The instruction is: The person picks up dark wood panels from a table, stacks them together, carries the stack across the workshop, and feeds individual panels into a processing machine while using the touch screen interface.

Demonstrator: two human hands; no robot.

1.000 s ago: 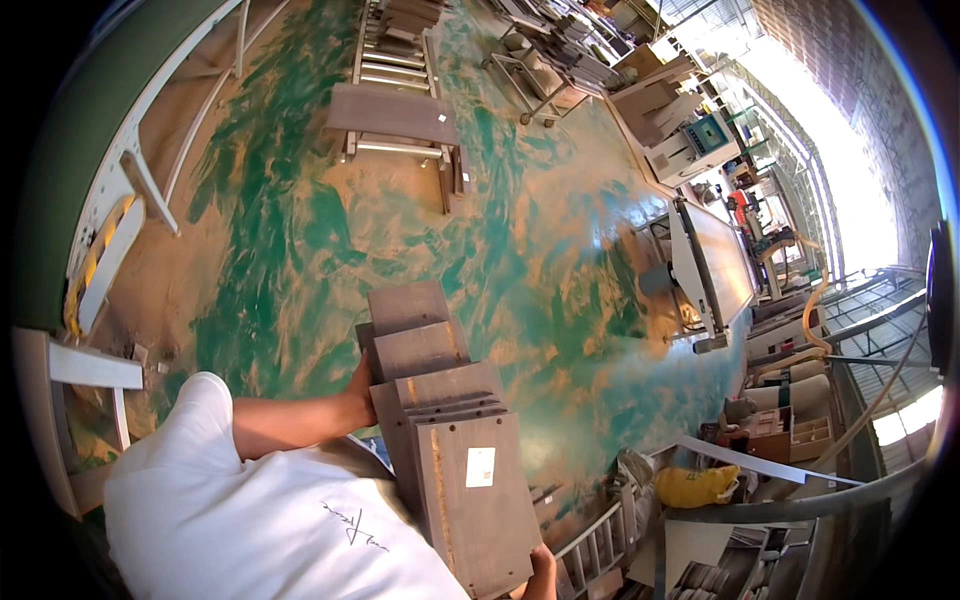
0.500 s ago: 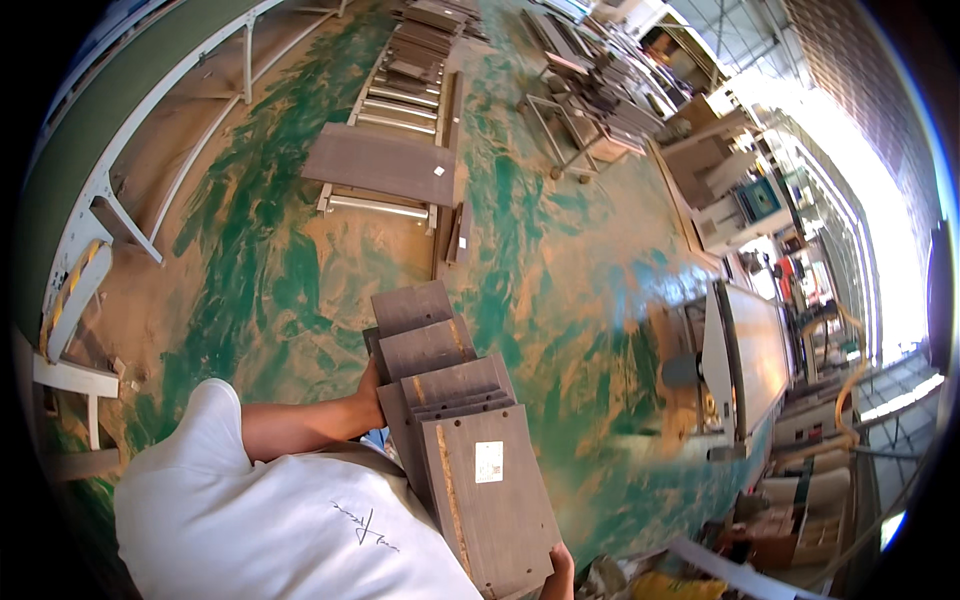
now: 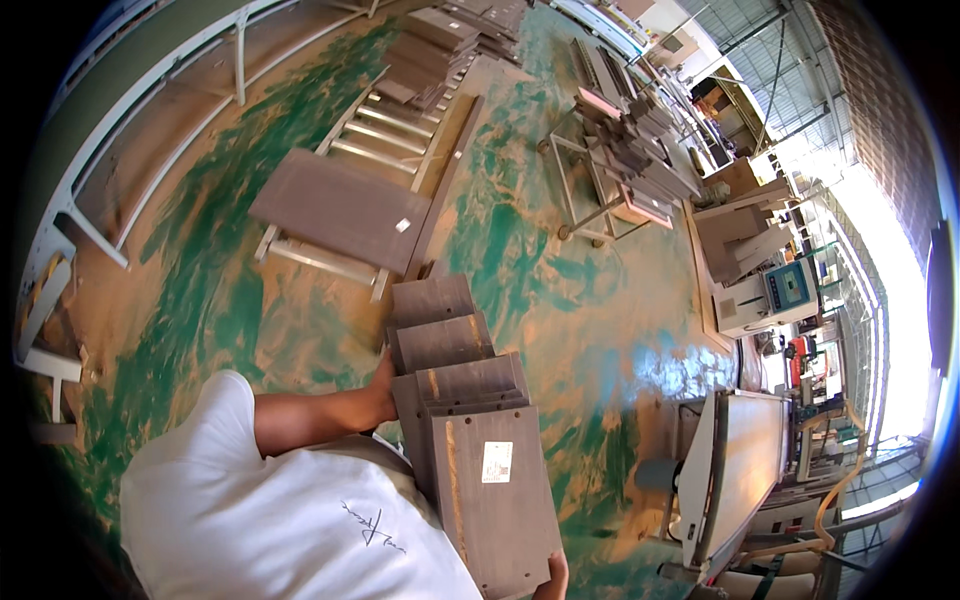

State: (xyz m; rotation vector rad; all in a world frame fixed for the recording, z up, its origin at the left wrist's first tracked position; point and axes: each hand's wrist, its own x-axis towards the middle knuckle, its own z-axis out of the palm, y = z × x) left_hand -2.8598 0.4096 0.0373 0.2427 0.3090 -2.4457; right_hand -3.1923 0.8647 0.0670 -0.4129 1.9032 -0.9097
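Observation:
Held against my white shirt is a fanned stack of brown wooden panels (image 3: 510,535), with small drilled holes and a white label on the nearest one. My left hand (image 3: 385,388) grips the stack's far left edge, its fingers partly hidden behind the boards. At the near right corner my right hand (image 3: 556,572) is closed round the edge of the nearest panel. Both hands carry the stack between them, above the floor.
Ahead, a low roller conveyor (image 3: 375,150) bears a wide brown panel (image 3: 335,205) and stacked boards. Right of it stands a wheeled cart (image 3: 585,200) loaded with boards. A machine table (image 3: 745,450) and a control screen (image 3: 790,287) are at right. A long framed conveyor (image 3: 240,60) runs along the left.
I have moved forward with the stack still in both hands. The roller conveyor and its wide panel now appear nearer and further left; the cart also looks closer.

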